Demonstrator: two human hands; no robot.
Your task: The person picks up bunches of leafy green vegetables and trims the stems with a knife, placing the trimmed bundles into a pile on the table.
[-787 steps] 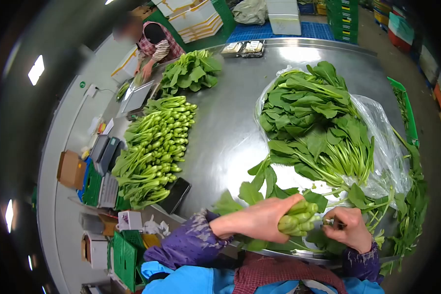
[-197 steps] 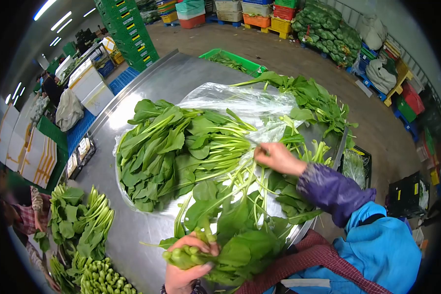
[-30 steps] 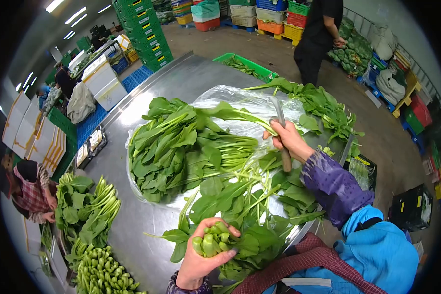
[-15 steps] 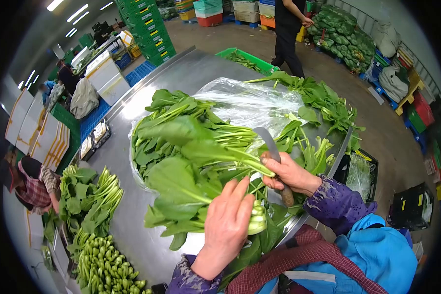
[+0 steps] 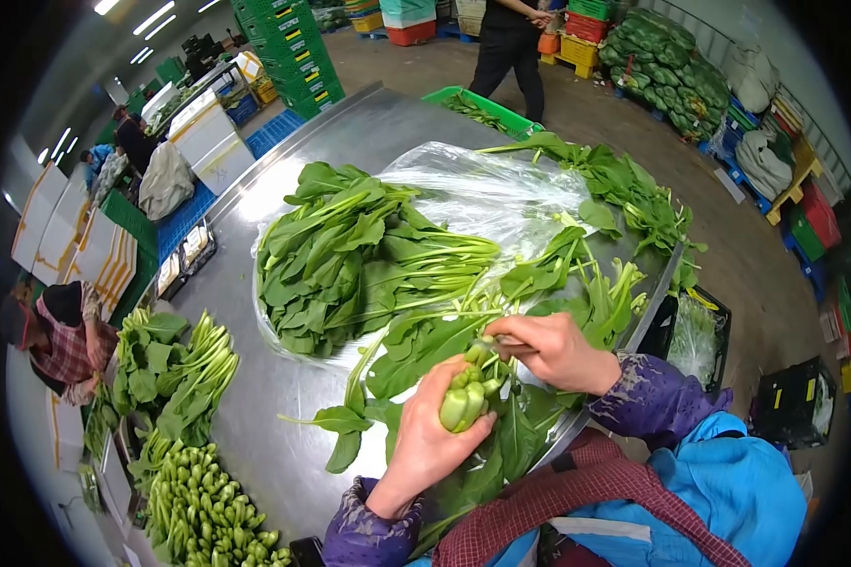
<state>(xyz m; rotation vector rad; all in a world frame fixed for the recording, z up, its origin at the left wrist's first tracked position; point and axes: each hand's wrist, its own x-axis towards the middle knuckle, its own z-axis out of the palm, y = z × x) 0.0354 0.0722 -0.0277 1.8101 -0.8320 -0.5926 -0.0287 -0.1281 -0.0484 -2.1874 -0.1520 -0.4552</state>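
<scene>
My left hand (image 5: 430, 435) is closed around a bunch of leafy green stalks (image 5: 463, 404), their pale cut ends facing me. My right hand (image 5: 560, 352) is closed on a knife (image 5: 511, 346), mostly hidden by the fingers, close against a stem end at the top of the bunch. Loose leaves (image 5: 425, 354) lie under both hands. Just beyond, a large pile of greens (image 5: 350, 265) rests on clear plastic (image 5: 487, 184), stems toward the right.
The steel table (image 5: 255, 397) carries more greens (image 5: 624, 194) along its right side. Stacked bunches (image 5: 208, 515) stand at the left, near a person in a checked apron (image 5: 66, 345). A green crate (image 5: 482, 111) sits past the far edge; another person (image 5: 511, 57) is behind it.
The stalk held at my right hand is now in the left-hand bunch, which has turned its cut ends toward me. The knife blade has swung down. The person behind moved left.
</scene>
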